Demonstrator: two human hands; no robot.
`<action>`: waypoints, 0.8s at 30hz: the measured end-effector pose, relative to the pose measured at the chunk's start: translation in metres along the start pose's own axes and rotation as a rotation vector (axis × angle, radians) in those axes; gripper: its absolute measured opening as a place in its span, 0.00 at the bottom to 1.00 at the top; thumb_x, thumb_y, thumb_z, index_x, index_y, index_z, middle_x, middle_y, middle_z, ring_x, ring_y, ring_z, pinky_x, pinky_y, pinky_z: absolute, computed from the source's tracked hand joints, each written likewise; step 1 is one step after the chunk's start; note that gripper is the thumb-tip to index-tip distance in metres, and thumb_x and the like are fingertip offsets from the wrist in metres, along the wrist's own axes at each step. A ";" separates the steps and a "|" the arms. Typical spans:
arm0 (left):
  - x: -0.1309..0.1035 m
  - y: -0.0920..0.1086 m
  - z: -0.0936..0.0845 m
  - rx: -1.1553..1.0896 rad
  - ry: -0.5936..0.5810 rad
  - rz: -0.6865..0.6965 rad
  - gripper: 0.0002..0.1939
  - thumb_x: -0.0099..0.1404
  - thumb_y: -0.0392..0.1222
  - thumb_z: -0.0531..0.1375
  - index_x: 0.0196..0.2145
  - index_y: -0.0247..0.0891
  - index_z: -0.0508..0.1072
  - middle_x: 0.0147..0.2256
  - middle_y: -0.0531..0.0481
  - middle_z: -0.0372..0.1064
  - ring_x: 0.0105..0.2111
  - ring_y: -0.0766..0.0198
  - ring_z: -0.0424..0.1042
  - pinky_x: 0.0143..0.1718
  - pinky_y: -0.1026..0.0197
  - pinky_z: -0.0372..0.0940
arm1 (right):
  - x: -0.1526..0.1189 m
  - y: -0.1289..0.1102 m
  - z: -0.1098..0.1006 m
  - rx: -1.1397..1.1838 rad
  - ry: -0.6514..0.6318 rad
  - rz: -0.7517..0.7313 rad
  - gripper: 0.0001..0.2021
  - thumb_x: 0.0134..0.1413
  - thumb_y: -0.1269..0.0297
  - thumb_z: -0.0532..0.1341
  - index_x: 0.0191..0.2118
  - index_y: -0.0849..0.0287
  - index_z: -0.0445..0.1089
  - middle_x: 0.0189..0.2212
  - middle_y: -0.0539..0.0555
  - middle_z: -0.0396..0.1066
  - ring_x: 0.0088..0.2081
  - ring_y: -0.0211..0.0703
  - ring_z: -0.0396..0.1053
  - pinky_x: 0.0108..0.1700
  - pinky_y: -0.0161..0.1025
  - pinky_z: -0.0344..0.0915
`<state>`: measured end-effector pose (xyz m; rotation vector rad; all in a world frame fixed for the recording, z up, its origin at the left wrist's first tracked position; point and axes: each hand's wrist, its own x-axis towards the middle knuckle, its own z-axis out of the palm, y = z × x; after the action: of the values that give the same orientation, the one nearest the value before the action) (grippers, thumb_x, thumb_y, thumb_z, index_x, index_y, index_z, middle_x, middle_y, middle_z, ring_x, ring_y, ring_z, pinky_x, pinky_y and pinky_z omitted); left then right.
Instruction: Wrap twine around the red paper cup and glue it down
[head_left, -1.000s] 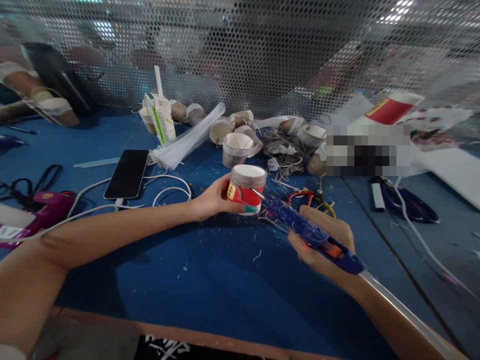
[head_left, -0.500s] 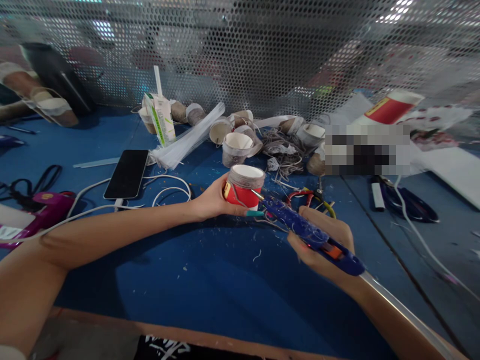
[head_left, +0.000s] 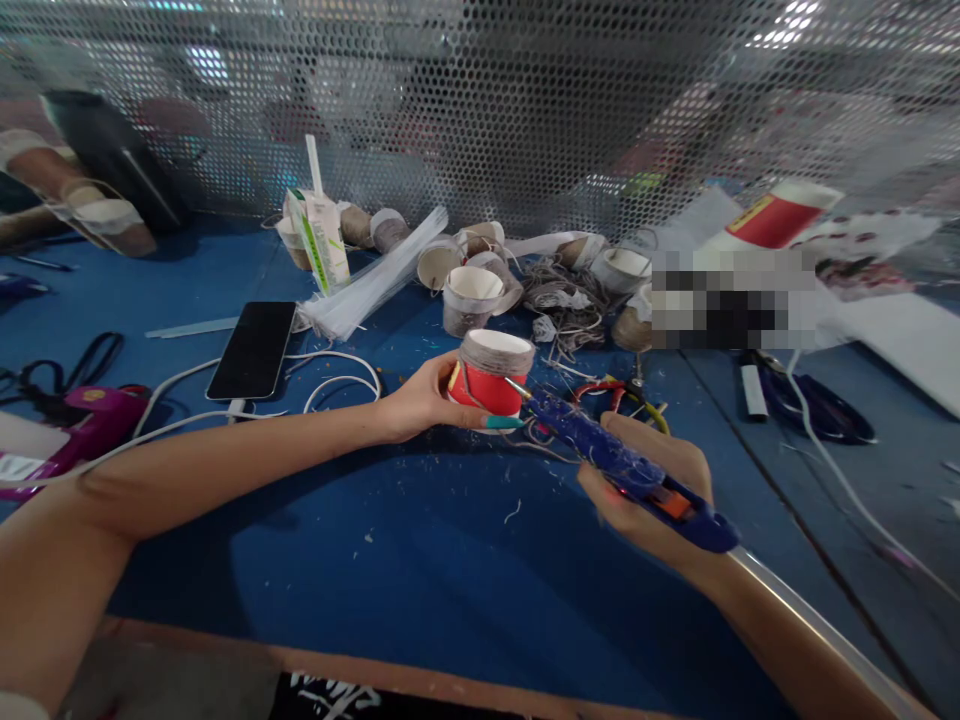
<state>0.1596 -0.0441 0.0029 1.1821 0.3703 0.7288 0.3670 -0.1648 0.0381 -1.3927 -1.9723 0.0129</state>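
Note:
A red paper cup (head_left: pixel 491 392) with grey cord wound round its upper part is held above the blue table by my left hand (head_left: pixel 427 400), whose fingers wrap its left side and front. A teal nail or fingertip cover (head_left: pixel 502 422) shows at the cup's front. My right hand (head_left: pixel 660 480) is closed round a blue glue gun (head_left: pixel 600 440). The gun's metal tip points up and left and is at the cup's right front, just below the cord. A glue stick (head_left: pixel 810 620) extends from the gun's rear.
Cord-wrapped cups (head_left: pixel 472 300), clear glue sticks (head_left: pixel 382 275) and tangled grey cord (head_left: pixel 562 290) lie behind. A phone (head_left: pixel 253 350) and purple glue gun (head_left: pixel 97 420) are left. Red-handled pliers (head_left: pixel 611 390) and dark-handled scissors (head_left: pixel 825 405) lie right, before a perforated metal screen (head_left: pixel 480 120).
The cup has turned slightly in my left hand and shifted a little to the right. The glue gun's tip has moved very slightly right with it.

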 end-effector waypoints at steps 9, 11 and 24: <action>-0.001 0.002 0.000 -0.065 -0.011 0.021 0.31 0.40 0.38 0.75 0.43 0.36 0.72 0.40 0.45 0.77 0.41 0.56 0.76 0.50 0.51 0.68 | 0.003 -0.001 -0.001 -0.024 0.026 -0.066 0.14 0.50 0.74 0.58 0.24 0.53 0.51 0.18 0.45 0.54 0.18 0.34 0.56 0.21 0.37 0.52; -0.001 0.002 0.001 -0.067 -0.014 0.010 0.31 0.40 0.37 0.75 0.43 0.36 0.72 0.40 0.45 0.77 0.40 0.55 0.76 0.48 0.50 0.69 | 0.003 -0.002 -0.001 -0.007 0.027 -0.061 0.14 0.50 0.74 0.58 0.24 0.53 0.51 0.17 0.44 0.53 0.17 0.34 0.55 0.20 0.37 0.51; 0.001 -0.003 -0.003 -0.054 0.032 0.016 0.32 0.38 0.39 0.76 0.42 0.35 0.72 0.39 0.45 0.76 0.40 0.56 0.75 0.47 0.51 0.68 | 0.004 -0.001 -0.001 -0.048 0.023 -0.066 0.14 0.51 0.72 0.57 0.22 0.53 0.50 0.16 0.44 0.53 0.16 0.33 0.54 0.19 0.36 0.52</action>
<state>0.1595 -0.0416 -0.0005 1.1250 0.3659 0.7682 0.3658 -0.1618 0.0413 -1.3509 -2.0109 -0.0809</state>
